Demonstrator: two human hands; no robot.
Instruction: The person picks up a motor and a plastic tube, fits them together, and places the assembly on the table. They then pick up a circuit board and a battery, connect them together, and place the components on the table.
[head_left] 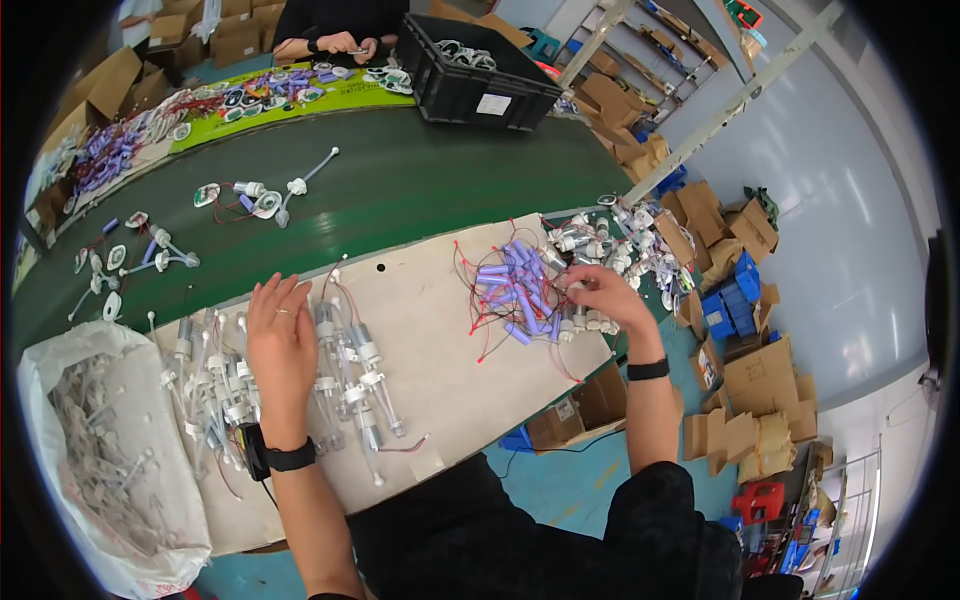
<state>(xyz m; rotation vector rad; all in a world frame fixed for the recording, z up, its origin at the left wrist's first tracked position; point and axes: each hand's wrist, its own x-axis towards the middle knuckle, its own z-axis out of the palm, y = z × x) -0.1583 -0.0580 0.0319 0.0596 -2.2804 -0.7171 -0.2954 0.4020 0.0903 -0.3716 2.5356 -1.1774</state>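
My left hand (281, 345) is open, its fingers stretched out and lying over a group of small pump assemblies (232, 385) with clear tubes and white fittings. To its right, more such assemblies (362, 370) lie in rows on the pale board. My right hand (605, 297) is curled, thumb and fingers drawn together, at the right edge of a heap of purple cylindrical batteries (520, 290) with red and black leads. What those fingers hold, if anything, is hidden. Beyond it and under it are small motors with white fittings (590, 240).
A white sack (45, 400) of clear tubes stands at the left. Across the green conveyor belt (400, 180), loose part sets (265, 203) lie on the left. A black crate (480, 95) stands at the far side, beside another person's hands (345, 45). Cardboard boxes (760, 380) fill the right.
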